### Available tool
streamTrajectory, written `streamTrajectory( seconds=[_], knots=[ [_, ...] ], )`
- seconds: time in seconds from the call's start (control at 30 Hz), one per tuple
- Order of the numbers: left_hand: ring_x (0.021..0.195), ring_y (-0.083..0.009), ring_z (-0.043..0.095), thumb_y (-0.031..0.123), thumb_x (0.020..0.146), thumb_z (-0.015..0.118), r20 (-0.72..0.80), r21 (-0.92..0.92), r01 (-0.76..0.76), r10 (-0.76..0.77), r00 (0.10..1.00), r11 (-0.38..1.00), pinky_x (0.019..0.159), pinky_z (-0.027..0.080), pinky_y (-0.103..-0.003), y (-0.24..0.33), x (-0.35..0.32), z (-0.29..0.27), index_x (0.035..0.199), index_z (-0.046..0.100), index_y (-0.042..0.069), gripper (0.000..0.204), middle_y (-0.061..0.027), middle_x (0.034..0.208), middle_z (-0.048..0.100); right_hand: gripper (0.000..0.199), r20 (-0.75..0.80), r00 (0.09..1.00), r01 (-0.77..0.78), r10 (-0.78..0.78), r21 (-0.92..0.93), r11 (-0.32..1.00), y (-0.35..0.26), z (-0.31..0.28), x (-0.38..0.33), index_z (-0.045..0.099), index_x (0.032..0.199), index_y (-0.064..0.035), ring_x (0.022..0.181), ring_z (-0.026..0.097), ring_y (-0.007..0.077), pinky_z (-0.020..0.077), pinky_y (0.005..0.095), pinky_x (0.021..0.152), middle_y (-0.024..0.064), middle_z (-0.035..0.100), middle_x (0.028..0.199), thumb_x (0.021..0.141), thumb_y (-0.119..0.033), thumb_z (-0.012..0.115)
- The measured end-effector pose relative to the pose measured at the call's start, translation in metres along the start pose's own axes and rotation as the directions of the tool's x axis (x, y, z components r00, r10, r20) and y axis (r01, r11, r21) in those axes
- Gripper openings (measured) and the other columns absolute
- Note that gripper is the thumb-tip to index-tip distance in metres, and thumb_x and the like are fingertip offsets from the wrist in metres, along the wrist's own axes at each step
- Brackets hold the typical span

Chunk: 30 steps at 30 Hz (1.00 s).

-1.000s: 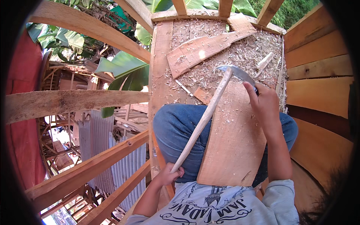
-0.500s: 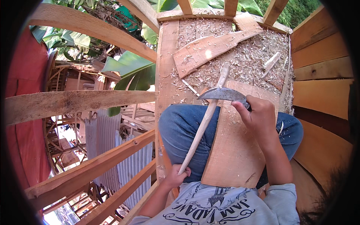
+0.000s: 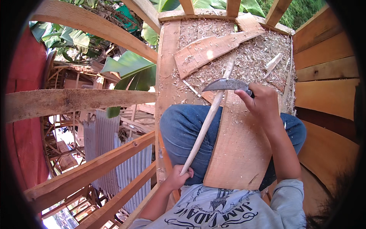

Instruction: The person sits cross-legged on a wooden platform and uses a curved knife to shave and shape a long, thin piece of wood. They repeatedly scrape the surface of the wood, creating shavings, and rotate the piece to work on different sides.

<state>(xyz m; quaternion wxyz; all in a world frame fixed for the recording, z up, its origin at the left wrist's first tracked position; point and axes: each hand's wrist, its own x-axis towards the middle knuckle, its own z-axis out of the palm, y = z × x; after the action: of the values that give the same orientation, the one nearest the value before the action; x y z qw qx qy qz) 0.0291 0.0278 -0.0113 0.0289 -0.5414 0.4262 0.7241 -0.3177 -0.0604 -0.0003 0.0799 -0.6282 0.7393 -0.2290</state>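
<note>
My left hand [image 3: 180,176] is closed around the near end of a long peeled wooden stick [image 3: 202,134]. The stick slants away from me across my left thigh, its far end over the shavings. In my right hand [image 3: 260,99] is the dark handle of a sickle [image 3: 225,84]; the fingers wrap round it and the thumb reaches toward the blade. The curved grey blade points left and lies across the stick's upper part. Whether its edge bites into the wood, I cannot tell. A wide board [image 3: 240,152] rests over my lap, beneath my right forearm.
Curly wood shavings [image 3: 263,49] cover the plank floor ahead, around an irregular flat board [image 3: 209,51] and a split wood piece [image 3: 273,64]. Wooden rails [image 3: 80,104] run along the left, with a drop to corrugated sheets [image 3: 101,139] beyond. A plank wall [image 3: 326,97] stands close on my right.
My right hand has moved the sickle a little farther from me, up along the stick. My left hand keeps its grip near my hip. The view has shifted slightly.
</note>
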Motion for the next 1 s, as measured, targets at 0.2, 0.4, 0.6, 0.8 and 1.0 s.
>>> streamTrajectory(
  seconds=[0.2, 0.4, 0.6, 0.8, 1.0],
  knots=[
    [0.064, -0.0094, 0.051, 0.005, 0.076, 0.053, -0.01, -0.032, -0.046, 0.046, 0.999, 0.998, 0.06, 0.041, -0.025, -0.014, -0.001, -0.003, 0.072, 0.06, -0.002, 0.011, -0.0033, 0.066, 0.058, 0.052, 0.065, 0.99, 0.129, -0.128, -0.005, 0.992, -0.007, 0.0, -0.003, 0.052, 0.057, -0.0077, 0.042, 0.055, 0.0237, 0.0418, 0.0343, 0.042, 0.0078, 0.052, 0.05, 0.077, -0.055, 0.064],
    [0.063, -0.0094, 0.05, 0.006, 0.077, 0.054, -0.001, 0.06, -0.071, 0.071, 0.997, 0.996, 0.06, 0.041, -0.025, -0.011, -0.004, -0.002, 0.072, 0.061, -0.002, 0.012, -0.0023, 0.065, 0.058, 0.053, 0.062, 0.957, 0.279, -0.282, 0.062, 0.958, -0.029, -0.001, -0.016, 0.05, 0.057, -0.0068, 0.041, 0.054, 0.0255, 0.0413, 0.0341, 0.041, 0.0087, 0.051, 0.049, 0.077, -0.053, 0.064],
    [0.064, -0.0089, 0.051, 0.006, 0.077, 0.054, 0.013, 0.032, -0.018, 0.018, 1.0, 0.999, 0.06, 0.041, -0.025, -0.005, -0.002, -0.002, 0.072, 0.061, -0.001, 0.012, -0.0021, 0.066, 0.059, 0.052, -0.022, 0.974, 0.224, -0.224, 0.144, 0.964, -0.029, 0.005, -0.011, 0.052, 0.056, -0.0045, 0.041, 0.052, 0.0263, 0.0417, 0.0358, 0.042, 0.0104, 0.051, 0.049, 0.078, -0.05, 0.065],
    [0.064, -0.0087, 0.051, 0.006, 0.077, 0.054, 0.01, -0.017, -0.015, 0.015, 1.0, 1.0, 0.061, 0.041, -0.025, -0.004, 0.003, -0.002, 0.072, 0.063, -0.001, 0.012, -0.0022, 0.067, 0.06, 0.047, -0.065, 0.994, 0.094, -0.088, 0.097, 0.991, -0.002, 0.006, 0.006, 0.052, 0.057, -0.0064, 0.042, 0.053, 0.025, 0.0409, 0.0352, 0.042, 0.0083, 0.051, 0.05, 0.078, -0.045, 0.067],
    [0.063, -0.0079, 0.05, 0.006, 0.077, 0.055, 0.02, -0.015, -0.027, 0.027, 0.999, 1.0, 0.059, 0.04, -0.025, -0.004, 0.0, -0.002, 0.071, 0.063, -0.002, 0.013, -0.0015, 0.065, 0.059, 0.049, -0.1, 0.987, -0.122, 0.129, 0.077, 0.99, 0.032, -0.004, 0.026, 0.054, 0.06, -0.0063, 0.041, 0.052, 0.0247, 0.0395, 0.0346, 0.042, 0.0086, 0.052, 0.049, 0.083, -0.049, 0.061]
  ],
)
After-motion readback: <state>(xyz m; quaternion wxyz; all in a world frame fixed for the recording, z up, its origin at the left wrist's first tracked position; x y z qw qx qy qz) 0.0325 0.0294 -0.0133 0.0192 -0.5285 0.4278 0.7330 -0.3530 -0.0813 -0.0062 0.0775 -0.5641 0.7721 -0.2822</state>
